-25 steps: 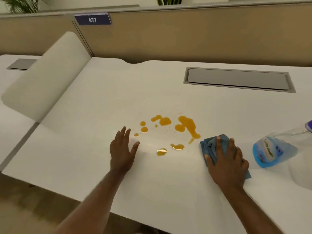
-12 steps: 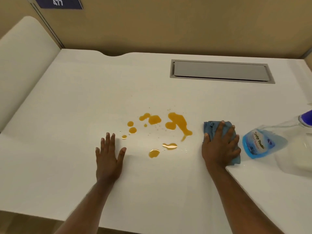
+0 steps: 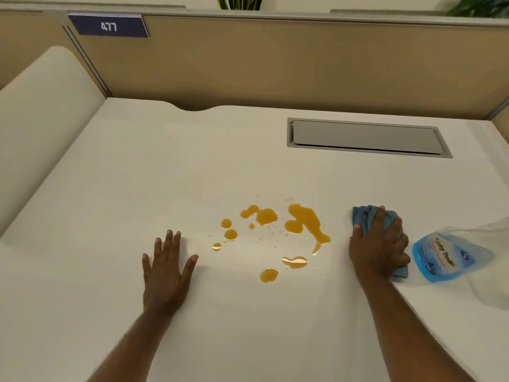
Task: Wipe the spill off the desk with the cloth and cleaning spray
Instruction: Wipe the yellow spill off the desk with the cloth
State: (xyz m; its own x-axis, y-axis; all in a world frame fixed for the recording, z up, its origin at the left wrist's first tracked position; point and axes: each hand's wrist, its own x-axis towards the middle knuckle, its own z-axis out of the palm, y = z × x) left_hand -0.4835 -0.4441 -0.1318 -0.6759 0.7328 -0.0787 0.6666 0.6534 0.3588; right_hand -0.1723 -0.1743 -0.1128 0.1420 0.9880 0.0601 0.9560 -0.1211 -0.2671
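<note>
An orange spill (image 3: 303,221) lies in several puddles and drops on the white desk (image 3: 165,161). My left hand (image 3: 166,271) rests flat on the desk, fingers spread, just left of the spill. To the right of the spill, my right hand (image 3: 378,244) grips a bunched blue cloth (image 3: 363,215) against the desk. A clear spray bottle (image 3: 446,257) with blue liquid lies on its side just right of that hand, its top cut off by the frame edge.
A grey cable-tray lid (image 3: 366,137) is set into the desk at the back right. Tan partition panels (image 3: 275,64) with a "477" sign (image 3: 108,26) close off the back. A cream divider (image 3: 35,119) stands at the left.
My right hand has curled tighter on the cloth, bunching it. The left hand stays flat in place. The head view has tilted down and then back up.
</note>
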